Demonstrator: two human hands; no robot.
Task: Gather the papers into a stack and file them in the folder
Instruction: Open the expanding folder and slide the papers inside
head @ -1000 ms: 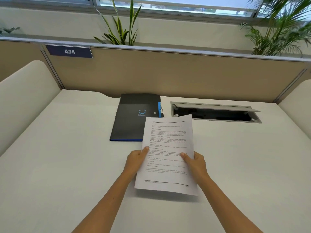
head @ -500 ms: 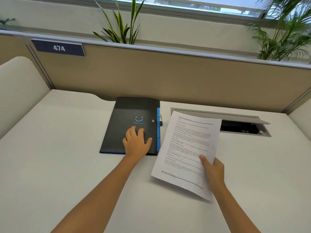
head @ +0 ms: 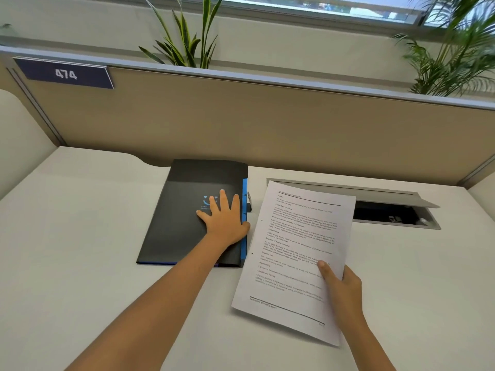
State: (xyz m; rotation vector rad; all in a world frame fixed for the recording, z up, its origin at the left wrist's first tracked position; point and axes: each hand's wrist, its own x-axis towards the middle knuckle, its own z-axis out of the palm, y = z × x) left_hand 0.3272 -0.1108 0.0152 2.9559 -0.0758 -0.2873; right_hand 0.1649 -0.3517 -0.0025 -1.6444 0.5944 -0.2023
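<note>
Since a second ago our left hand [head: 223, 218] has let go of the white printed paper stack [head: 293, 257] and moved up to the frame centre, now lying flat, fingers spread wide, on the closed black plastic folder with a blue edge strip [head: 187, 210]. Thumb sits at the blue strip on the folder's right side. Our right hand [head: 340, 283] alone now holds the stack, pinched near its lower right edge, thumb on top; the sheets have swung to the right of centre, tilted, lifted off the white counter [head: 80, 250].

Meaning: gathering looks done, we judge the step in hand is opening the folder, filing not yet started.

Edges: stack's left edge is just beside the folder's right edge, whether touching we cannot tell. Stack's top corner overlaps the grey cable hatch [head: 396, 207] at right of centre, its flap raised. Folder's far edge is near the beige partition [head: 267, 124]. Plenty of bare counter at left of frame for the cover to swing open; lower frame also free.
</note>
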